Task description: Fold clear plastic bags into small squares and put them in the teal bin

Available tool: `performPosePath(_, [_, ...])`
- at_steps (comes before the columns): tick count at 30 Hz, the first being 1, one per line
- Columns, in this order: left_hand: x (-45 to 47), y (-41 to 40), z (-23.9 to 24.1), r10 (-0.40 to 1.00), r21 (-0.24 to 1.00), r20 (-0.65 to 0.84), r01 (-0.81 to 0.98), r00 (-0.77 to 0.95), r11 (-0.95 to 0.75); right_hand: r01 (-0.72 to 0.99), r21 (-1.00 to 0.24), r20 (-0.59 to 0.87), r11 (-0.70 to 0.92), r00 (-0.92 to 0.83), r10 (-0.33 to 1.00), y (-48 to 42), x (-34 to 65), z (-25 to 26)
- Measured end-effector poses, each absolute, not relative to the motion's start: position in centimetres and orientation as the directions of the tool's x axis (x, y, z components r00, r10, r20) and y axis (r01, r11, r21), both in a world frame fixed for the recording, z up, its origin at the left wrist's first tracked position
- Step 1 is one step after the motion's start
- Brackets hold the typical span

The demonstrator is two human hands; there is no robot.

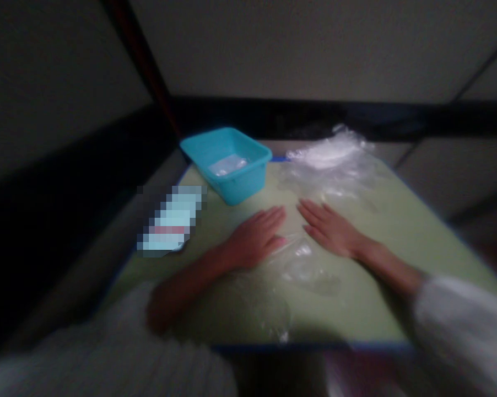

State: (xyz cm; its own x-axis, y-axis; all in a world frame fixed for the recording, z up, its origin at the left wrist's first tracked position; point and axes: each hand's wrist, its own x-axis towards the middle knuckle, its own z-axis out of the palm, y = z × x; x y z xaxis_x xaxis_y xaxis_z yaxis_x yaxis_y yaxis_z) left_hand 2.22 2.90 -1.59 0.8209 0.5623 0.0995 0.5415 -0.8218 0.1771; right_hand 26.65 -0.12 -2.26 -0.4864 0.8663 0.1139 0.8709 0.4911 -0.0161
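A clear plastic bag lies spread on the yellow-green table between my forearms. My left hand rests palm down at the bag's upper left, its fingers stretched out and its thumb at the bag's edge. On the other side, my right hand lies flat with fingers extended, just above and right of the bag. Neither hand grips anything. Just beyond my right fingertips sits a pile of clear plastic bags. The picture is dim and blurred, so the bag's outline is hard to trace.
A turquoise plastic basin stands at the back left with a clear plastic packet inside. Left of my left hand lies a flat, pixelated pale object. The table has a blue edge, and a wall rises behind it.
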Motion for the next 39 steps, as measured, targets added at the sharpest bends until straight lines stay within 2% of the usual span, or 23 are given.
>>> performPosePath(7, [-2.6,3.5,-1.2,0.649,0.141,-0.002,0.642,0.761,-0.753,0.869,-0.039,0.121,0.493,-0.485,0.866,-0.1,26.7,-2.4])
performPosePath(11, [-4.0,3.9,-1.4,0.674,0.097,-0.005,0.671,0.739,-0.735,0.866,-0.127,0.144,0.484,-0.467,0.873,-0.2,26.7,-1.8])
performPosePath(13, [-4.1,3.9,-1.3,0.67,0.083,-0.005,0.668,0.742,-0.74,0.85,-0.197,0.203,0.488,-0.452,0.869,-0.6,26.5,-0.9])
performPosePath(17, [-4.0,3.8,-1.2,0.664,0.08,-0.01,0.663,0.747,-0.744,0.682,-0.366,0.348,0.633,-0.53,0.773,-1.7,25.2,1.3])
performPosePath(20, [-3.9,3.8,-1.2,0.668,0.076,-0.012,0.667,0.744,-0.742,0.516,-0.443,0.301,0.733,-0.685,0.663,-2.3,23.9,1.7])
performPosePath(23, [-4.0,3.8,-1.3,0.676,0.075,-0.014,0.675,0.737,-0.734,0.496,-0.472,0.229,0.729,-0.729,0.645,-2.5,23.2,1.3])
performPosePath(27, [-4.0,3.7,-1.2,0.672,0.086,-0.009,0.67,0.74,-0.737,0.532,-0.481,0.189,0.697,-0.713,0.675,-1.9,24.6,1.7])
performPosePath(30, [-4.1,3.7,-1.0,0.663,0.098,-0.008,0.66,0.749,-0.745,0.6,-0.476,0.098,0.642,-0.69,0.717,-1.5,26.9,2.9])
performPosePath(32, [-4.3,3.7,-0.9,0.662,0.107,-0.01,0.659,0.75,-0.745,0.678,-0.425,0.047,0.6,-0.646,0.762,-1.4,28.1,3.6])
performPosePath(34, [-4.4,3.6,-0.5,0.67,0.108,0.005,0.666,0.742,-0.738,0.772,-0.305,0.088,0.558,-0.56,0.824,-1.7,28.3,3.9])
performPosePath(36, [-3.9,3.3,0.0,0.68,0.101,0.05,0.673,0.732,-0.732,0.848,-0.189,0.207,0.495,-0.458,0.864,-2.2,27.4,3.8])
performPosePath(37, [-3.5,3.0,0.4,0.68,0.095,0.079,0.673,0.729,-0.733,0.869,-0.166,0.263,0.466,-0.416,0.87,-2.6,26.6,3.5])
performPosePath(39, [-1.8,2.1,1.0,0.665,0.082,0.127,0.66,0.736,-0.747,0.853,-0.213,0.311,0.477,-0.403,0.861,-3.3,24.8,2.6])
